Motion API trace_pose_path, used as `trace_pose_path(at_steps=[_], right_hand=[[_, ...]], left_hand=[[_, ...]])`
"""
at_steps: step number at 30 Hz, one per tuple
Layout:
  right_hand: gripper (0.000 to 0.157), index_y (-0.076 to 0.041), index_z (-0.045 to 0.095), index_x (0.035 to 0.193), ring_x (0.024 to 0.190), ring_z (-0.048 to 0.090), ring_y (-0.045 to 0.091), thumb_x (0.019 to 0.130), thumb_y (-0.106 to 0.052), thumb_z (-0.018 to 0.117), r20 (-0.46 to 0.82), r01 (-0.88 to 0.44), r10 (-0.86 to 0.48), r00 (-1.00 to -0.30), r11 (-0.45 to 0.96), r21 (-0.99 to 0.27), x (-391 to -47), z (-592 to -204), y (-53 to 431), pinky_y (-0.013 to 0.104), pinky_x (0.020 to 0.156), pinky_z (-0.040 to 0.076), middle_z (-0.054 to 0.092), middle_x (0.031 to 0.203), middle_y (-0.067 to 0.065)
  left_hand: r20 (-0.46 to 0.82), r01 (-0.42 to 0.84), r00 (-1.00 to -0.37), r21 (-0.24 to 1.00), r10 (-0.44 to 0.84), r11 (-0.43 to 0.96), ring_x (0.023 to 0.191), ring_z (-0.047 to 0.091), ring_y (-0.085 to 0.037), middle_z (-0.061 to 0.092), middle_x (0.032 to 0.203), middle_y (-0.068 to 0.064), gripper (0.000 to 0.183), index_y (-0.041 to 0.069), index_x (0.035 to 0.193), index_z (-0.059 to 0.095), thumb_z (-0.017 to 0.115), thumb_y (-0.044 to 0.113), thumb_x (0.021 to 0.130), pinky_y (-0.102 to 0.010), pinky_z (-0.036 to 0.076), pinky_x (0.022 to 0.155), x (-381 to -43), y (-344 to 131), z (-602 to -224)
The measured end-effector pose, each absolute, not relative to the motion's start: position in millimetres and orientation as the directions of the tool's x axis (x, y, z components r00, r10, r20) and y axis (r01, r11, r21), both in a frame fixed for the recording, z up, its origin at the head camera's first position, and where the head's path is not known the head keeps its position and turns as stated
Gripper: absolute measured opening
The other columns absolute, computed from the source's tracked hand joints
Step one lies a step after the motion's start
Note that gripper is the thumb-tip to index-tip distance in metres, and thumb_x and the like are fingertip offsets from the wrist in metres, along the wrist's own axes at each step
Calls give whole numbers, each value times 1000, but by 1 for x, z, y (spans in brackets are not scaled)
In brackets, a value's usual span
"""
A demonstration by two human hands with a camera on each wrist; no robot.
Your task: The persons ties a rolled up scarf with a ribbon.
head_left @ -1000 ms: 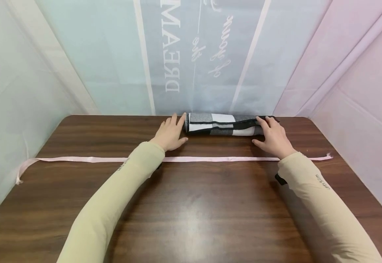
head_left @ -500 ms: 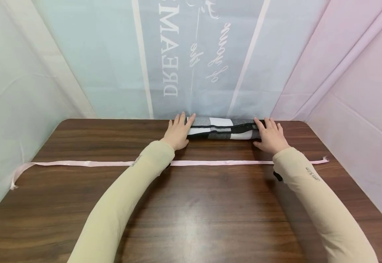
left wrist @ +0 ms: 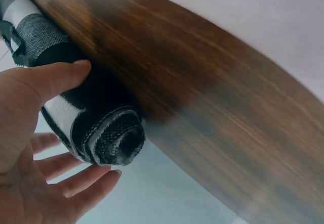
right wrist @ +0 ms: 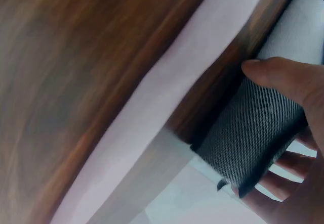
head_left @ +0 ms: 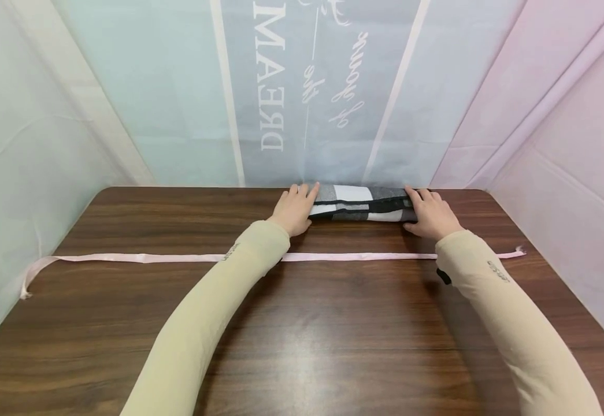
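Note:
A rolled-up black, grey and white checked cloth [head_left: 354, 194] lies along the far edge of the wooden table. My left hand [head_left: 293, 210] grips its left end, thumb on the near side and fingers round the far side. In the left wrist view the spiral end of the checked cloth [left wrist: 114, 138] shows between thumb and fingers. At the other end my right hand [head_left: 433, 215] holds the roll the same way. The right wrist view shows its thumb across the grey ribbed part of the cloth [right wrist: 248, 128], fingers partly hidden behind.
A pale pink ribbon [head_left: 354, 256] stretches across the table [head_left: 302, 329] on the near side of the roll, passing under both forearms; its left end droops at the table's left edge. Right behind the roll hangs a pale blue printed curtain [head_left: 177, 115], with light curtains on both sides.
My left hand has slid right, from beside the roll's left end onto it. My right hand has stayed about the right end, its fingers settling closer round the cloth.

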State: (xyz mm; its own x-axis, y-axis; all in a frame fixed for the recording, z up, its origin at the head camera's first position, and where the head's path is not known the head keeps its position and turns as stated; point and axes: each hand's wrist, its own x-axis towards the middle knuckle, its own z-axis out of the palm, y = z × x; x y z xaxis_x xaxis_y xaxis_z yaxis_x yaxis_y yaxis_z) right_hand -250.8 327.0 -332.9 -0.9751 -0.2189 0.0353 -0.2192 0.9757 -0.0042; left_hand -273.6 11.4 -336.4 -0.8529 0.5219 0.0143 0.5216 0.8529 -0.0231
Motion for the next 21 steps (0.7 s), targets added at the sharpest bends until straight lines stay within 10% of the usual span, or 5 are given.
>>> trace_pose_path(at_steps=[13,21], right_hand=[[77,11,46,130,109,43,49,72,-27,80,103,-249,-255,-961,966,69,-244,-330,327,60,91,40,46,118,30],[74,10,45,128,107,49,46,71,-22,80,15,-266,-265,-964,963,-50,-244,-329,325,59,88,43,48,117,31]], left_hand=[[36,507,-857,-113,514,854,118,39,-27,40,131,-13,75,0,136,45,74,41,80,-36,38,100,-272,10,-335],[-51,501,-863,31,502,865,121,39,-30,40,132,-17,75,0,137,38,75,34,80,-40,39,101,-272,7,-335]])
